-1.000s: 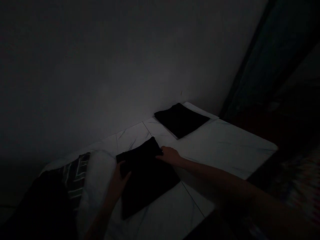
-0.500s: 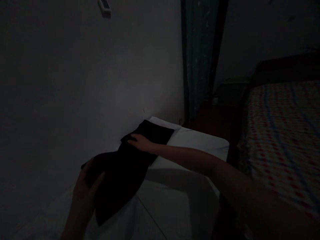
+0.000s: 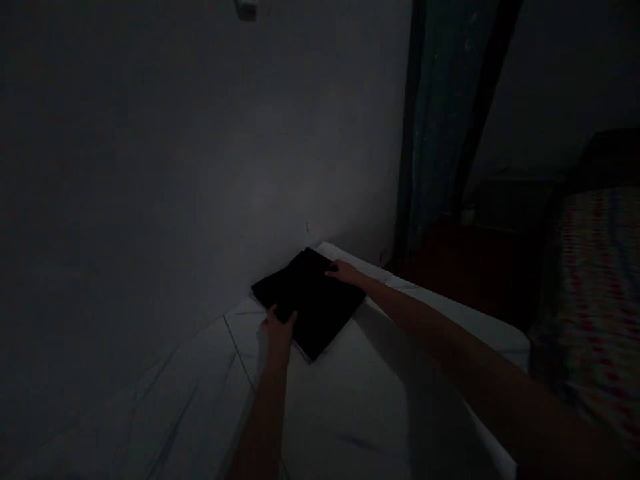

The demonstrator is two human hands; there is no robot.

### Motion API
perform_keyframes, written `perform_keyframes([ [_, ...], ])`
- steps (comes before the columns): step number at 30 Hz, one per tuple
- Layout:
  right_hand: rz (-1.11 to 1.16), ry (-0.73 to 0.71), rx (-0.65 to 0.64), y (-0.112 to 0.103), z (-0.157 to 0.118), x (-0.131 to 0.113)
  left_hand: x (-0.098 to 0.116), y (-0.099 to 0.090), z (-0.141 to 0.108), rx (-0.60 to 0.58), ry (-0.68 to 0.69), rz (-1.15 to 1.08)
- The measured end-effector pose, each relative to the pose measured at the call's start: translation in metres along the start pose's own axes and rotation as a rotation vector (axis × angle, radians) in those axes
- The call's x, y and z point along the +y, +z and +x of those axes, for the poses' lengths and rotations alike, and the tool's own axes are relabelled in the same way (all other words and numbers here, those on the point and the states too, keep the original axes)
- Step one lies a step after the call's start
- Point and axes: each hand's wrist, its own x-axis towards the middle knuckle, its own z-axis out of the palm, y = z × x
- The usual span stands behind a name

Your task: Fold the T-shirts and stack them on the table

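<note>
Head view: the folded black cloth (image 3: 320,300) lies flat on the marbled tabletop (image 3: 345,400), close to the wall (image 3: 200,167) at eleven o'clock. My left hand (image 3: 279,330), fingers spread, touches its edge at eight o'clock; my right hand (image 3: 345,272), fingers slightly bent, rests at two. It's too dark to tell whether either pinches fabric. I judge I'm settling and aligning the cloth; the next move calls for light, even pressure, then a clean release.

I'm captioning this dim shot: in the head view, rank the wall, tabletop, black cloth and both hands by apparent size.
1. Wall
2. Tabletop
3. Black cloth
Left hand and right hand: too alike to rank.
</note>
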Motion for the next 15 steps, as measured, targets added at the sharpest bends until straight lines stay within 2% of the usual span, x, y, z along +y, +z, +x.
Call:
perform_keyframes([
  [4,-0.032,-0.020,0.045,0.009,-0.011,0.006,0.008,-0.009,-0.015,-0.081,-0.118,0.007],
  [9,-0.090,-0.104,0.054,-0.008,-0.013,-0.003,0.031,-0.023,-0.030,-0.052,-0.104,-0.074],
  [12,-0.173,-0.089,0.024,-0.016,-0.021,-0.006,0.036,-0.027,-0.042,-0.133,-0.117,-0.017],
  [15,-0.284,-0.036,0.003,-0.015,-0.038,-0.012,0.033,-0.032,-0.056,-0.198,-0.137,0.000],
])
